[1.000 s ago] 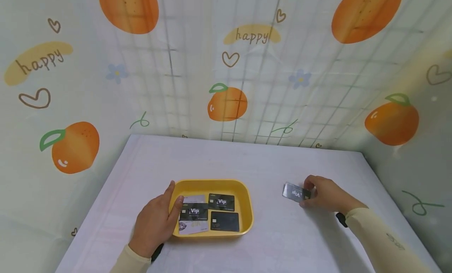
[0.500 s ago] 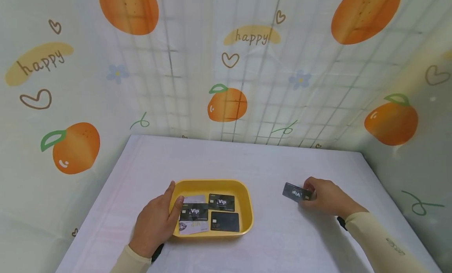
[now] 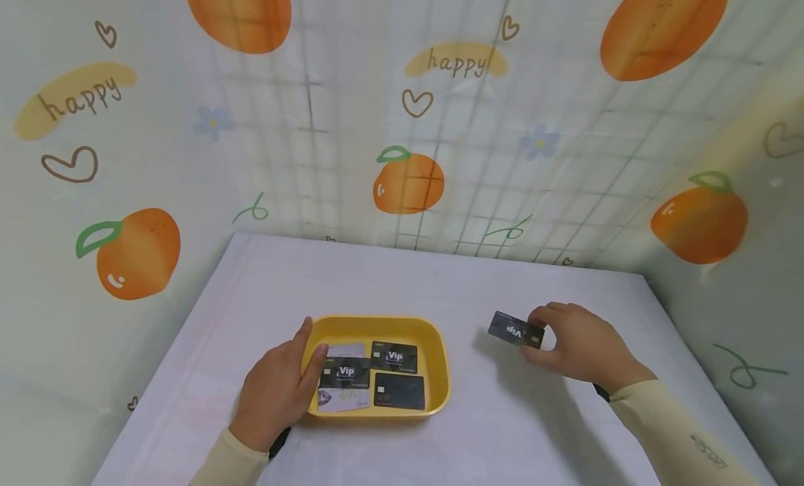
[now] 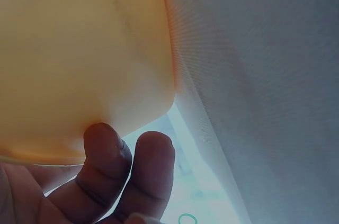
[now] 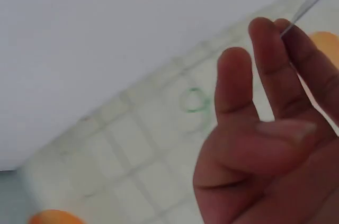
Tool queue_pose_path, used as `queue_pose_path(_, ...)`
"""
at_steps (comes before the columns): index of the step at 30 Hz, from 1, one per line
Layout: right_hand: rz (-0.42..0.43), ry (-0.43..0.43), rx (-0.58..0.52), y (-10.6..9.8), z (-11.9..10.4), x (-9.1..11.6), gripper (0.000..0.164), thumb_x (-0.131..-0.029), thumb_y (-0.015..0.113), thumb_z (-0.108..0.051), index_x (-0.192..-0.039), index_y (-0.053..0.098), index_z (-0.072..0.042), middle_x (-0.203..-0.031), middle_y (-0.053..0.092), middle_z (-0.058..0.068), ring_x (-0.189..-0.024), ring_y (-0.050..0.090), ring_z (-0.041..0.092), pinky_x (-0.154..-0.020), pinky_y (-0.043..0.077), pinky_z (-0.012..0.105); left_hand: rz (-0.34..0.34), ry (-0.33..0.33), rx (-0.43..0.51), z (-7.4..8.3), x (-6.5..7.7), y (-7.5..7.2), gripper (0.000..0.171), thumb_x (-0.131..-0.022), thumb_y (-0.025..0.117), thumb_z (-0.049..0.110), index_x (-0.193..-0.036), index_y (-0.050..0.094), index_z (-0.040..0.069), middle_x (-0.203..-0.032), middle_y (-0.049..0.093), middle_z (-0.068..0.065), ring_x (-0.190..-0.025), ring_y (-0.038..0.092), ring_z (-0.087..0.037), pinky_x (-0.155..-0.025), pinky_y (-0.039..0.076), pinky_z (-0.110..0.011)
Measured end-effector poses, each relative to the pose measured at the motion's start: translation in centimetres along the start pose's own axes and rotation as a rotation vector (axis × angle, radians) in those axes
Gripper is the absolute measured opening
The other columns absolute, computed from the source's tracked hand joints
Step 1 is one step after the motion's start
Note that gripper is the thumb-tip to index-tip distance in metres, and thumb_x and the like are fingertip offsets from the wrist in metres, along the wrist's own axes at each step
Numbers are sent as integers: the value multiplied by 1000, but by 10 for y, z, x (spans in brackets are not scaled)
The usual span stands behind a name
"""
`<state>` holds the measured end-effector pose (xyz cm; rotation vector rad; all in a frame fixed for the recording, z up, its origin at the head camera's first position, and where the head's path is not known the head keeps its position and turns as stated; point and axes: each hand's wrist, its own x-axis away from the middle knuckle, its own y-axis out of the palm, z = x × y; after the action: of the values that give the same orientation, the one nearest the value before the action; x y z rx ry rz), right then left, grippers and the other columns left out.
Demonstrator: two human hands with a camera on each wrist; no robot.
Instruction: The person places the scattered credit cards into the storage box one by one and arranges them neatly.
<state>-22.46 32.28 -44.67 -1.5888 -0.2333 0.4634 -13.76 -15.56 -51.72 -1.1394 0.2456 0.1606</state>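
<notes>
Between thumb and fingertips, my right hand (image 3: pixel 584 343) pinches a black VIP card (image 3: pixel 516 329) by one end, held over the table to the right of the tray. The lettering on it reads upside down, and its shadow falls below. In the right wrist view the card (image 5: pixel 312 7) shows edge-on at the fingertips. My left hand (image 3: pixel 276 386) grips the left side of a yellow tray (image 3: pixel 440 367), thumb over the rim and fingers outside. From the left wrist, two fingertips (image 4: pixel 154 155) show by the tray wall (image 4: pixel 79 65). Several cards lie inside, including a plain black card (image 3: pixel 400 392).
The tray stands on a white-covered table (image 3: pixel 352 276). A patterned curtain (image 3: pixel 339 144) with oranges and "happy" lettering rises behind the table and along both sides. Inside the tray, one black card (image 3: pixel 345 373) overlaps pale cards (image 3: pixel 342 400).
My right hand has lifted the black VIP card and carried it a little left toward the tray. The left hand keeps its hold on the tray. The head view has shifted slightly.
</notes>
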Motion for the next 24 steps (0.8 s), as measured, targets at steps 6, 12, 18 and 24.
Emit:
queue_pose_path(6,69,-97,9,-22,-36,-19,36,-71,77,-54,-95,68,-29,-94,58,-17,-85,50,8,-58,44,32,5,-2,12,-1,0,-2,66,-102,38,57,-153,40,15,-101,71,-10,-82,64,-20,-70,55,-44)
queue_pose_path(12,51,-187,29,-38,-72,-38,42,-71,76,-58,-98,69,-28,-94,57,-17,-87,48,9,-55,43,29,8,1,13,-3,0,0,67,-102,36,59,-154,40,15,-95,70,-8,-79,63,-18,-68,55,-42)
queue_pose_path(18,27,-310,64,-45,-109,-56,39,-70,74,-58,-93,67,-27,-84,51,-18,-80,43,8,-52,40,25,9,4,11,-4,-1,0,68,-102,35,59,-154,39,16,-102,71,-9,-84,64,-20,-74,55,-43)
queue_pose_path(24,-35,-398,104,-38,-144,-70,39,-69,73,-60,-92,67,-28,-79,44,-18,-75,40,8,-50,38,24,20,20,30,-4,-2,0,66,-102,38,56,-153,40,15,-100,70,-8,-82,64,-19,-71,54,-42)
